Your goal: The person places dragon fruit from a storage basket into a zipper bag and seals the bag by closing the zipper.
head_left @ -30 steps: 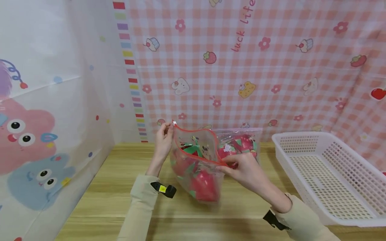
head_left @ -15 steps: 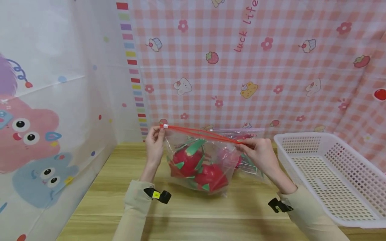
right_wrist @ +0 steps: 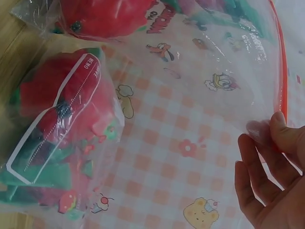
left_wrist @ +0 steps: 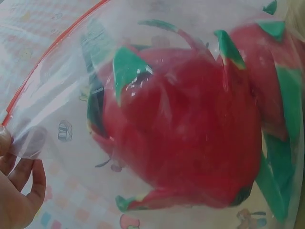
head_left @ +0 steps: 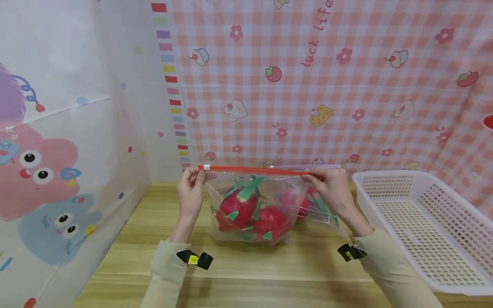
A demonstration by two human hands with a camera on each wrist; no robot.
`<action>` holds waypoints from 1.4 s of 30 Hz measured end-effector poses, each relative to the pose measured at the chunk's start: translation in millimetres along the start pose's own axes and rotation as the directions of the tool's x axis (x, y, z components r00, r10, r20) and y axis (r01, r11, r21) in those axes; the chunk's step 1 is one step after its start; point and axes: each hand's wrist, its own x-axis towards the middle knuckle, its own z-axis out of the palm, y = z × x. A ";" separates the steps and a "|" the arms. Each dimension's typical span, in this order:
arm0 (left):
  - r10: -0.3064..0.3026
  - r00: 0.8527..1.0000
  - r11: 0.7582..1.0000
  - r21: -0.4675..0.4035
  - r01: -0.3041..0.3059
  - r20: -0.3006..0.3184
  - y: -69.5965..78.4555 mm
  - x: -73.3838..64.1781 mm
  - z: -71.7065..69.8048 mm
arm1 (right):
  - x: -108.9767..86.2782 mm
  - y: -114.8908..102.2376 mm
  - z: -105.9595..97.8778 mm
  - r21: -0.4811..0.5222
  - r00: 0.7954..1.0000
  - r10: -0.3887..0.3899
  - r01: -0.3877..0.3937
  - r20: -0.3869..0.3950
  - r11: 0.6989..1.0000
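A clear zip bag with a red zip strip hangs upright between my two hands over the table. Inside it lie two red dragon fruits with green tips, the left dragon fruit and the right dragon fruit. My left hand pinches the bag's top left corner, next to the white slider. At the top right corner my right hand pinches the other end. The strip is stretched nearly straight, its sides close together. The left wrist view shows a dragon fruit close through the plastic.
Behind the held bag stands a second zip bag with dragon fruits in it and a pinkish strip. A white perforated basket is on the right of the wooden table. A checked cloth hangs at the back.
The bag's mouth, wide apart earlier, has been pulled nearly straight. My left hand has moved left and down, and my right hand right and up. The bag now faces me.
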 end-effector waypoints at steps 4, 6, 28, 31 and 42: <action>0.022 1.000 0.998 0.053 -0.022 -0.003 1.1 -0.9 -2.9 | 0.1 2.8 2.1 0.008 1.000 0.021 -0.021 -0.013 1.000; 0.031 1.000 0.996 0.078 -0.031 0.005 1.4 -0.9 -4.1 | -0.1 4.8 3.2 0.022 0.999 0.036 -0.035 -0.008 0.999; 0.166 0.972 0.973 0.133 -0.189 0.167 6.1 -3.5 -9.6 | 3.9 14.4 8.8 0.008 0.992 0.122 -0.123 0.038 0.992; 0.196 0.965 0.969 0.113 -0.217 0.174 5.3 -4.4 -9.1 | 3.6 9.9 13.8 -0.048 0.991 0.134 -0.133 0.013 0.990; 0.254 0.958 0.954 0.128 -0.270 0.133 2.7 -5.2 -6.8 | 15.3 -53.4 56.7 -0.268 0.940 -0.318 0.277 -0.124 0.923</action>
